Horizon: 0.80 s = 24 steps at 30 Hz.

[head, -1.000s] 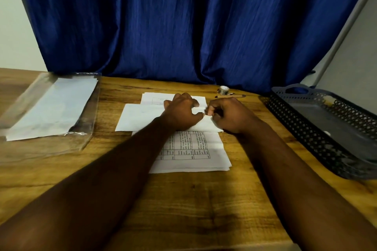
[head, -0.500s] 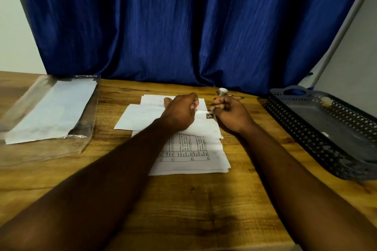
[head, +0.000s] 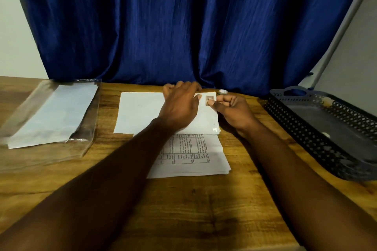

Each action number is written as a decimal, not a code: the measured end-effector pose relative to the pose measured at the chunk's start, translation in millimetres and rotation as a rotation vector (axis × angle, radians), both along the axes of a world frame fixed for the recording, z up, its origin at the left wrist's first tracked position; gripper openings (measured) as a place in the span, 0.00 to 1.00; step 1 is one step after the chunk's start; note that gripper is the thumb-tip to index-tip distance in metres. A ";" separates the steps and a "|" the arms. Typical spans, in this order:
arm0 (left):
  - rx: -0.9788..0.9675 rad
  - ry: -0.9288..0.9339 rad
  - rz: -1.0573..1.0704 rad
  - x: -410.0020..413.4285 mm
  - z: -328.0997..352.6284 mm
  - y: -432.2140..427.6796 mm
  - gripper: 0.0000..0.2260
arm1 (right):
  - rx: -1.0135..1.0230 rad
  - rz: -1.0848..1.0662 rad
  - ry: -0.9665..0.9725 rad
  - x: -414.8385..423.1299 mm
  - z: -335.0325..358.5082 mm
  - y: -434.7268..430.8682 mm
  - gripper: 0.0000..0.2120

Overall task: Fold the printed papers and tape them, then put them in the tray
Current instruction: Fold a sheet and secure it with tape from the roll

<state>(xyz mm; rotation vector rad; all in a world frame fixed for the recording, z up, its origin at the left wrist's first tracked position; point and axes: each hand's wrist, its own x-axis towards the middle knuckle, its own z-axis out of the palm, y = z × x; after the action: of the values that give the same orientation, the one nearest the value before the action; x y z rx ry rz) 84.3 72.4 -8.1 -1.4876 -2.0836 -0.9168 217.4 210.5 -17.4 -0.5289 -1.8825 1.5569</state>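
Matt white paper (head: 140, 112) on grained wood table (head: 183, 210); perforated tray (head: 318, 144), probably plastic

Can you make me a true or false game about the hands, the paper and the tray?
1. The left hand rests flat on the folded paper. True.
2. The folded paper is inside the tray. False: it lies on the table, left of the tray.
3. The right hand holds a piece of tape on the folded paper. True.
4. The curtain is red. False: it is blue.
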 end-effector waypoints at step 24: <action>0.036 -0.036 -0.007 6.4 1.7 5.1 0.08 | 0.256 -0.083 0.066 -3.6 4.4 -14.2 0.12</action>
<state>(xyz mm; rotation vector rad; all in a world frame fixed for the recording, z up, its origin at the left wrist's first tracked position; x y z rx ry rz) 90.7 77.5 -6.4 -1.4715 -2.0769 -0.9858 213.8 196.3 -13.1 -0.4292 -1.9469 1.2421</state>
